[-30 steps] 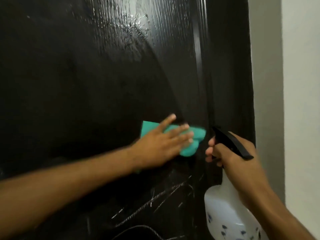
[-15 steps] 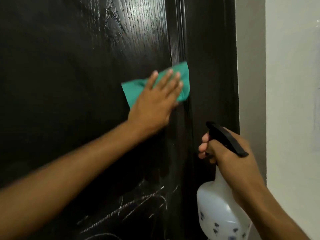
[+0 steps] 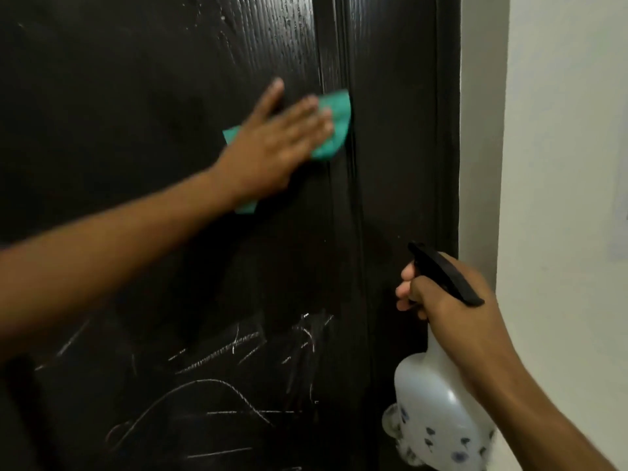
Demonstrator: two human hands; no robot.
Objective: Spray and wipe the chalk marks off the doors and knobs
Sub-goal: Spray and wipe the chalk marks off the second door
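Chalk marks [image 3: 238, 351]: white scribbles low on the black wood-grain door [image 3: 136, 96], below the wiped, wet-looking upper panel. Judged powdery, lifting easily once damp.
Cloth [image 3: 334, 125]: teal, soft, thin; likely limp and light, best worked under a flat palm. Left hand [image 3: 272, 144] presses it against the door beside the vertical moulding, fingers spread straight.
Spray bottle [image 3: 438, 402]: translucent plastic, black trigger head; probably light, perhaps slippery if wet; take at the neck. Right hand [image 3: 452, 311], grip curled round neck and trigger.
Wall [image 3: 560, 164]: pale, right of the frame.
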